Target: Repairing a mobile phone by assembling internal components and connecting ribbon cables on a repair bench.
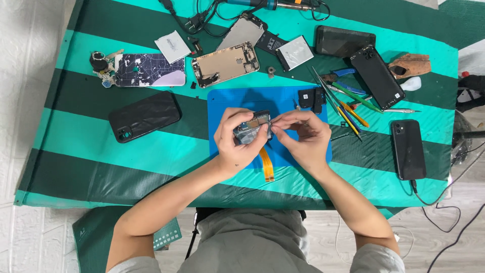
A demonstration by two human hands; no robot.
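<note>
My left hand (236, 143) grips a small grey phone module (253, 129) above the blue work mat (283, 98). An orange flex cable (266, 164) hangs from that module toward the table's near edge. My right hand (301, 135) pinches the module's right end with thumb and forefinger. Both hands meet over the middle of the mat.
An opened phone shell (225, 64), a patterned phone back (149, 70), a black phone case (144, 116) and several black phones (377, 76) lie on the green striped cloth (101, 151). Pry tools and screwdrivers (346, 103) lie right of the mat. A soldering iron (268, 5) and cables sit at the far edge.
</note>
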